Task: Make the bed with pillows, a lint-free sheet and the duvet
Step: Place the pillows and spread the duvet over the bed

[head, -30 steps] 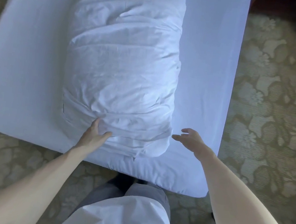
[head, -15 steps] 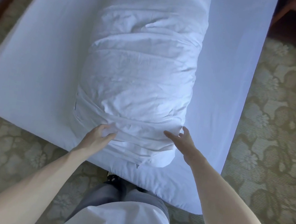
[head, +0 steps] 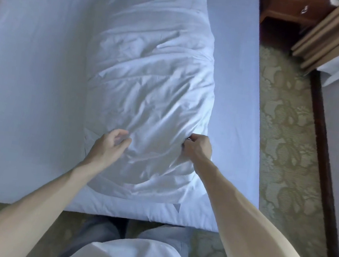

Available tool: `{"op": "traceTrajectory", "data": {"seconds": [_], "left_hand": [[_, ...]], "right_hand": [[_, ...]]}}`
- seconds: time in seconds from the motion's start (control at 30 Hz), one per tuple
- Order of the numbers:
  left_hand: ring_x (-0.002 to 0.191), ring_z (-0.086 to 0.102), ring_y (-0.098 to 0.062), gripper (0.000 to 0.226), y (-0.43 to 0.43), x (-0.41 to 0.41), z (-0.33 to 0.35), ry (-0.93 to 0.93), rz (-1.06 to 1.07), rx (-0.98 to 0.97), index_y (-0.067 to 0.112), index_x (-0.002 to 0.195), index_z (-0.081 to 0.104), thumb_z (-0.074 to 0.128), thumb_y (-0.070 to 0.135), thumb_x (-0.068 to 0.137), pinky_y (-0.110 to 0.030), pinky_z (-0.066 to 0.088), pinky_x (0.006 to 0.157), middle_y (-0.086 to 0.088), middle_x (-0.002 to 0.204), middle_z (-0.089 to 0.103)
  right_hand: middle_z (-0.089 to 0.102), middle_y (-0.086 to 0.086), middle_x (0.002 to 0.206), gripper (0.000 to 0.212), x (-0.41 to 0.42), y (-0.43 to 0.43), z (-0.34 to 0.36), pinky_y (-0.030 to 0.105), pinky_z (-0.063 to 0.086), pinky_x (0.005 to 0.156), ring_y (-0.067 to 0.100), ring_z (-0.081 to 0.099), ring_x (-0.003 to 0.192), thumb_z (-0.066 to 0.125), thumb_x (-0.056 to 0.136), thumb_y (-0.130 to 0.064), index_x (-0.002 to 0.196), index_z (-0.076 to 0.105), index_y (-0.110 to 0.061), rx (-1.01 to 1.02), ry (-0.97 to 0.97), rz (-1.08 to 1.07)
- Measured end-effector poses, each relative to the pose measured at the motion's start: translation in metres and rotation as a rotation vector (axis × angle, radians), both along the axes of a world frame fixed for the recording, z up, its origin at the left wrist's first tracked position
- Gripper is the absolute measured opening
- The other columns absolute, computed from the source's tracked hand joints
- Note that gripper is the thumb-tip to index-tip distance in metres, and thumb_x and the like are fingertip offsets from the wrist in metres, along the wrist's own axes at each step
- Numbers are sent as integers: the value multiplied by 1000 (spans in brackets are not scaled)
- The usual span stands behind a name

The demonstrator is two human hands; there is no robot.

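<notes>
Duvet (head: 148, 85) lengthwise up the bed (head: 31, 63) (right hand (head: 197, 148) fisted in its fabric; left hand (head: 110, 144) half-curled, hold unclear)

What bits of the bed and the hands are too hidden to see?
- Head view: the far end of the bed is cut off by the top edge.
- Head view: fingertips of the right hand are buried in a duvet fold.
- Head view: the left hand is blurred, so its grip is unclear.

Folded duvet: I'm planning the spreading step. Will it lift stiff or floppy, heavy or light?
Probably floppy: the duvet creases and bunches where the right hand pinches it. Likely light for its bulk, given its puffy folds. It may slide easily on the smooth sheet.
</notes>
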State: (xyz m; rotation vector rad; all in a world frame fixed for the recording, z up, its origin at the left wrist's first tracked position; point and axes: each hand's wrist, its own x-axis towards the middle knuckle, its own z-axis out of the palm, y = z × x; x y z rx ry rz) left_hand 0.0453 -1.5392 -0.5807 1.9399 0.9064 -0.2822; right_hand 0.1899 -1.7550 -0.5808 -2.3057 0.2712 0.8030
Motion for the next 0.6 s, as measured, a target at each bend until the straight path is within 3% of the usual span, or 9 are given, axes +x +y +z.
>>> {"op": "traceTrajectory", "data": {"seconds": [0.13, 0.27, 0.37, 0.5, 0.6], "left_hand": [[119, 64, -14, 35, 56, 8, 27, -102, -71, 61, 28, 121, 68, 65, 45, 91, -35, 49, 103, 5, 122, 71], [113, 64, -13, 27, 100, 26, 53, -185, -107, 107, 28, 117, 69, 68, 40, 94, -28, 45, 94, 7, 112, 70], [112, 64, -15, 24, 115, 36, 61, -196, -128, 125, 22, 119, 71, 66, 34, 99, -27, 43, 91, 2, 115, 71], [111, 65, -17, 26, 112, 32, 57, -107, -211, 109, 22, 118, 71, 66, 36, 97, -28, 43, 90, 3, 112, 70], [115, 63, -16, 51, 92, 37, 57, -8, -299, 47, 24, 120, 70, 64, 56, 80, -28, 44, 94, 4, 114, 68]], "right_hand": [[38, -2, 50, 31, -24, 80, 36, 28, 27, 48, 22, 39, 54, 56, 81, -9, 53, 43, -11, 23, -110, 51], [39, -1, 53, 45, -36, 140, 59, 29, 29, 57, 27, 44, 64, 56, 93, -23, 52, 39, -12, 69, -170, 115], [43, 2, 62, 40, -35, 163, 63, 30, 33, 64, 30, 48, 70, 54, 94, -28, 60, 37, -16, 45, -163, 145], [48, 5, 71, 28, -37, 149, 62, 30, 35, 69, 30, 51, 78, 52, 92, -21, 68, 41, -16, -18, -132, 121], [64, 10, 91, 8, -34, 118, 64, 30, 39, 75, 34, 60, 96, 50, 92, -15, 84, 51, -14, -67, -84, 114]]}}
